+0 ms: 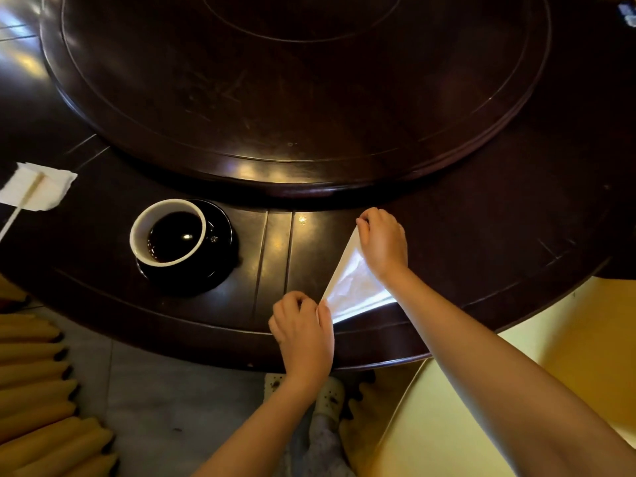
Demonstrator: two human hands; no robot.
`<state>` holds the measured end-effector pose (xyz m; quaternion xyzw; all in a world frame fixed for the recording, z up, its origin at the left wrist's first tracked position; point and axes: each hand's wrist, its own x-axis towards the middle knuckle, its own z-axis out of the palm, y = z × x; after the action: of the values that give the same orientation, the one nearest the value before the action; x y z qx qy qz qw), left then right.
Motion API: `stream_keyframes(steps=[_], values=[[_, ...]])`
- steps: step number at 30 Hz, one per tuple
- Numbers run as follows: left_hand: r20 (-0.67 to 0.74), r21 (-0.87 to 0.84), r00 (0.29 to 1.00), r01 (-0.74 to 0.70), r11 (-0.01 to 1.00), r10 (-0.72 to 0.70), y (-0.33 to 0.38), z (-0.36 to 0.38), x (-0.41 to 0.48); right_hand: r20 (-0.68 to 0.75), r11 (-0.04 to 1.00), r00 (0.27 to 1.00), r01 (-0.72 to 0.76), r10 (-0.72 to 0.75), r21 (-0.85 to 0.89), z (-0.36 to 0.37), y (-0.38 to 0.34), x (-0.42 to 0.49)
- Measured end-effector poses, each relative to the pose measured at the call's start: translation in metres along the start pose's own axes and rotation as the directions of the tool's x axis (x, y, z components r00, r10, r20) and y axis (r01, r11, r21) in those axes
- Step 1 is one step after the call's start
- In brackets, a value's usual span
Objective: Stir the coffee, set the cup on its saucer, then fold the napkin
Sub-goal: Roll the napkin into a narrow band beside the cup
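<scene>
At the near edge of the dark round table (pixel 481 235), right of centre, the white napkin (pixel 351 287) lies folded into a triangle, its long edge running from a near-left corner up to a far corner. The left hand (pixel 303 332) comes in from below with a straight wrist, knuckles up, thumb and forefinger closed on the napkin's near-left corner; the other fingers are curled under. The right hand (pixel 383 244) reaches across from the lower right, forearm stretched over the napkin's right part, wrist bent down, fingertips (pixel 363 222) pinched together on the far corner and pressing it against the table. Whether the napkin is lifted off the wood between the two hands cannot be told; its near edge catches bright light.

To the left, well apart from the napkin, the cup (pixel 168 232) stands on its black saucer (pixel 220 259), set toward the saucer's left side. The cup has a white inside and holds dark coffee (pixel 173 235) with a small glint on the surface.

Farther left, by the frame's edge, a second white tissue (pixel 51 191) lies on the table with a pale stirring stick (pixel 24 204) resting across it, the stick's lower end running off toward the left edge.

Beyond all this sits a raised round turntable (pixel 309 98) in the table's middle. Below the table edge are a grey floor, light shoes and a yellow seat (pixel 568 339).
</scene>
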<state>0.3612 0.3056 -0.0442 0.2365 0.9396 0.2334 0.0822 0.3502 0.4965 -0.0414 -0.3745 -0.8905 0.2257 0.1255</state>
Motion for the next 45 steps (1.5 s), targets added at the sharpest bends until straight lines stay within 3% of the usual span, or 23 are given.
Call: stream_keyframes(steps=[3,4,7,8,10,13,15,16,18,20,27,32,37,39,42,45], values=[[-0.091,0.003,0.995,0.032,0.999,-0.031,0.002,-0.002,-0.001,-0.042,0.987,0.995,0.086,-0.092,-0.133,0.006,0.005,0.001],[-0.098,-0.007,0.995,-0.020,1.000,0.020,0.004,-0.003,0.000,-0.049,0.981,0.992,0.104,-0.113,-0.163,0.006,0.006,0.002],[0.052,0.064,0.912,-0.410,0.910,0.407,0.013,-0.001,0.005,-0.021,0.967,0.986,0.159,-0.167,-0.201,0.007,0.008,0.004],[0.121,0.118,0.885,-0.462,0.879,0.449,0.015,0.003,0.007,0.000,0.967,0.983,0.178,-0.181,-0.182,0.005,0.009,0.007],[0.217,0.169,0.892,-0.434,0.885,0.396,0.012,0.011,0.008,0.048,0.973,0.979,0.200,-0.196,-0.117,-0.003,0.010,0.013],[0.261,0.200,0.894,-0.419,0.886,0.364,0.005,0.019,0.007,-0.003,0.945,0.952,0.304,-0.306,-0.117,-0.020,0.005,0.008],[0.257,0.218,0.895,-0.420,0.881,0.364,0.006,0.019,0.009,0.040,0.841,0.848,0.530,-0.529,-0.107,-0.025,0.000,-0.013],[0.255,0.217,0.897,-0.418,0.882,0.362,0.007,0.019,0.009,0.150,0.783,0.782,0.618,-0.605,-0.066,-0.024,-0.001,-0.027],[0.263,0.207,0.895,-0.416,0.885,0.360,0.009,0.019,0.009,0.429,0.775,0.708,0.631,-0.560,-0.028,-0.020,0.002,-0.051],[0.268,0.215,0.901,-0.402,0.890,0.342,0.008,0.018,0.006,0.515,0.790,0.719,0.601,-0.466,-0.123,-0.014,0.013,-0.055],[0.315,0.256,0.887,-0.422,0.870,0.338,-0.010,0.007,-0.016,0.498,0.786,0.779,0.557,-0.382,-0.268,-0.011,0.013,-0.019],[0.336,0.278,0.888,-0.413,0.868,0.314,-0.024,0.004,-0.027,0.446,0.845,0.830,0.474,-0.335,-0.248,-0.009,0.017,0.001],[0.339,0.279,0.883,-0.424,0.862,0.325,-0.028,-0.002,-0.035,0.433,0.846,0.832,0.477,-0.346,-0.240,-0.008,0.018,0.005],[0.303,0.254,0.915,-0.348,0.902,0.268,-0.031,-0.006,-0.039,0.421,0.844,0.841,0.471,-0.340,-0.258,-0.005,0.019,0.004],[0.131,0.151,0.982,-0.158,0.976,0.139,-0.008,-0.015,-0.010,0.420,0.846,0.844,0.464,-0.333,-0.262,-0.002,0.021,0.005],[0.100,0.077,0.952,-0.298,0.951,0.290,0.034,-0.005,0.029,0.445,0.852,0.832,0.466,-0.331,-0.239,-0.003,0.020,0.005]])
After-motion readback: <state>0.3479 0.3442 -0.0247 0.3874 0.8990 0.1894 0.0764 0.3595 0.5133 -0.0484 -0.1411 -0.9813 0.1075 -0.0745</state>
